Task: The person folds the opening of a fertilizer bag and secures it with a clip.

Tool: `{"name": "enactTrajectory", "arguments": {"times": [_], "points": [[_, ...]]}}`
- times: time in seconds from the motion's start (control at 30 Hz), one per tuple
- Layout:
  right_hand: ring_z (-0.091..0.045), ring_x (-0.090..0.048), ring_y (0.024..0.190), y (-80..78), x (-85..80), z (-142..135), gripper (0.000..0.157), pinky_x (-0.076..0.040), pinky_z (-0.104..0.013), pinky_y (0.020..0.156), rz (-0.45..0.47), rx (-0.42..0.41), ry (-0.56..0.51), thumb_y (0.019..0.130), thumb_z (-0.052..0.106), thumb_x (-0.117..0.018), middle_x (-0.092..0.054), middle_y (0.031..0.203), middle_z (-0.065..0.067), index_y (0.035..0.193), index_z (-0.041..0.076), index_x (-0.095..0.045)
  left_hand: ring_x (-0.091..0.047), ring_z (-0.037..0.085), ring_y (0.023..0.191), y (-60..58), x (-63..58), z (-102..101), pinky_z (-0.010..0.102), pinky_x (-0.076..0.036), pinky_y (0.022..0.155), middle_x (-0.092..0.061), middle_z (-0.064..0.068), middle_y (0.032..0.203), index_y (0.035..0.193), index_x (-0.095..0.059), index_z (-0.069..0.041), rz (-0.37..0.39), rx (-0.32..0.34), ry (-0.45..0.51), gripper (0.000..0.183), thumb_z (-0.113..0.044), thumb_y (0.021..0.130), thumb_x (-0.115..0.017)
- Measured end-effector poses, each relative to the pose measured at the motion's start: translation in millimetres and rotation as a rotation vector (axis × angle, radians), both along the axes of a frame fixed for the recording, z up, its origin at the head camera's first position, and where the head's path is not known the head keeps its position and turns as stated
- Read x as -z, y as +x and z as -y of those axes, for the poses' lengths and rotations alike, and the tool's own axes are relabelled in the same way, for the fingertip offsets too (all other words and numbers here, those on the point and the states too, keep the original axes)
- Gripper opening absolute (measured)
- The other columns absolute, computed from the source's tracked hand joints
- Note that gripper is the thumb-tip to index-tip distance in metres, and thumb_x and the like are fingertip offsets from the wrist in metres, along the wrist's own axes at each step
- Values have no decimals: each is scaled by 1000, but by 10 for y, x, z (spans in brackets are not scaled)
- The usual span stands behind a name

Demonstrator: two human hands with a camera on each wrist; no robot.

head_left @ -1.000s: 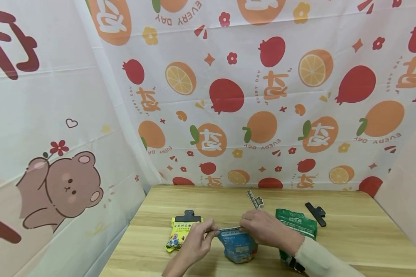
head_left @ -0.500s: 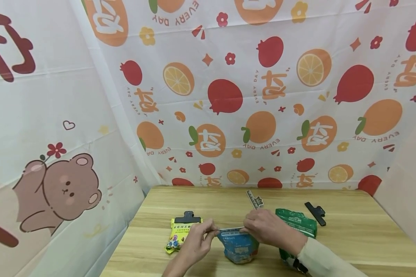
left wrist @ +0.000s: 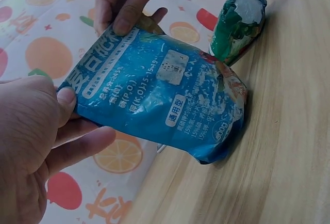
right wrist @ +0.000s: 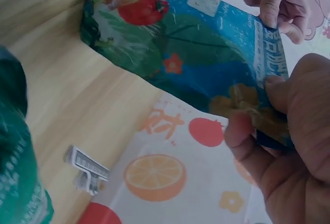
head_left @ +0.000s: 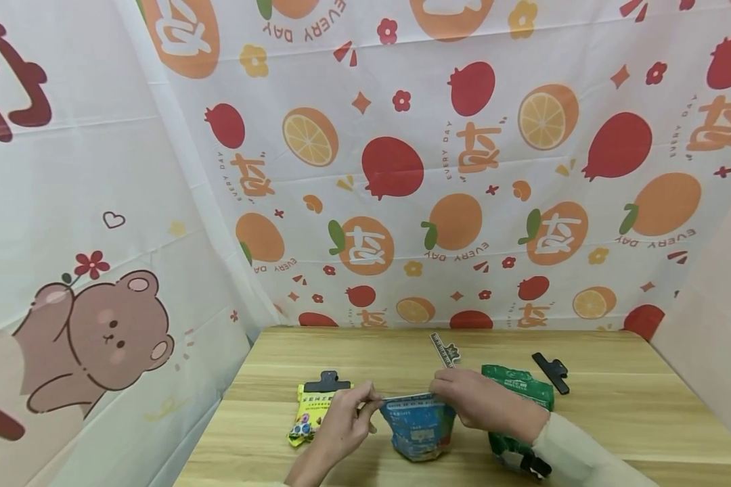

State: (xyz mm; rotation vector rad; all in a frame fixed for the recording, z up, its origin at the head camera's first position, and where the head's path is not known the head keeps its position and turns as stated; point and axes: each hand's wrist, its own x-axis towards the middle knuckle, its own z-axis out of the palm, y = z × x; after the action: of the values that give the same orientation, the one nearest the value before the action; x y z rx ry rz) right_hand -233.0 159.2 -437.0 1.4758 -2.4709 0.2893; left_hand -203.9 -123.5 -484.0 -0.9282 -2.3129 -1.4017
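A blue fertilizer bag [head_left: 422,433] with printed lettering stands over the table, its top edge drawn out between both hands. Its left top corner is pinched by the thumb and fingers of my left hand [head_left: 346,421]. At the opposite corner, my right hand [head_left: 484,404] grips the edge, thumb on the lettered face in the left wrist view. The right wrist view shows the bag's side [right wrist: 196,53] with printed vegetables and the right thumb and fingers clamped on the corner. The bag's base seems to meet the wood; the inside of its mouth is hidden.
Left of the hands lies a yellow packet [head_left: 313,409] with a black clip [head_left: 327,383] on top. Behind the right forearm is a green bag [head_left: 518,383], with a black clip [head_left: 536,465] at its near end. A patterned clip [head_left: 443,350] and a loose black clip [head_left: 551,373] lie farther back.
The right hand has shifted slightly right, so the blue bag's top edge is spread wider and more of its printed face shows. The left hand keeps its pinch. The head view has drifted slightly.
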Motion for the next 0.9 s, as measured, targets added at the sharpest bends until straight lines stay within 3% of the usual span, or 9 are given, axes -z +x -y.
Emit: {"name": "enactTrajectory", "arguments": {"times": [0.1, 0.27, 0.43, 0.63, 0.9], "points": [[4, -41, 72, -22, 24, -24, 14, -42, -8, 64, 6, -9, -53, 99, 6, -63, -53, 83, 11, 95, 19, -63, -73, 13, 64, -6, -6, -11, 21, -58, 54, -76, 13, 85, 80, -55, -13, 36, 13, 25, 23, -5, 101, -59], [5, -46, 72, -62, 66, -22, 12, -44, -7, 64, -87, -17, -116, 97, 7, -67, -57, 83, 11, 93, 18, -65, -77, 25, 79, -40, -2, -23, 27, -62, 64, -74, 15, 85, 78, -53, -9, 53, 5, 33, 26, 4, 100, -56], [6, -44, 69, -105, 103, 1, 12, -41, -6, 61, -174, 18, -126, 94, 11, -71, -57, 79, 12, 89, 20, -66, -76, 25, 77, -80, 23, -14, 25, -62, 64, -75, 17, 89, 77, -51, -3, 43, -12, 45, 25, 5, 100, -56], [5, -45, 67, -171, 112, 32, 10, -40, -8, 59, -203, 49, -123, 93, 16, -73, -58, 76, 11, 86, 20, -68, -77, 24, 76, -125, 47, 0, 29, -62, 63, -75, 17, 88, 76, -53, -8, -13, -46, 63, 27, 7, 98, -58], [3, -37, 65, -233, 82, 87, 16, -34, -8, 57, -218, 85, -75, 95, 25, -71, -53, 71, 11, 81, 19, -65, -77, 24, 77, -155, 40, 18, 30, -63, 64, -75, 15, 88, 77, -56, -11, 17, -114, 70, 28, 8, 97, -59]]}}
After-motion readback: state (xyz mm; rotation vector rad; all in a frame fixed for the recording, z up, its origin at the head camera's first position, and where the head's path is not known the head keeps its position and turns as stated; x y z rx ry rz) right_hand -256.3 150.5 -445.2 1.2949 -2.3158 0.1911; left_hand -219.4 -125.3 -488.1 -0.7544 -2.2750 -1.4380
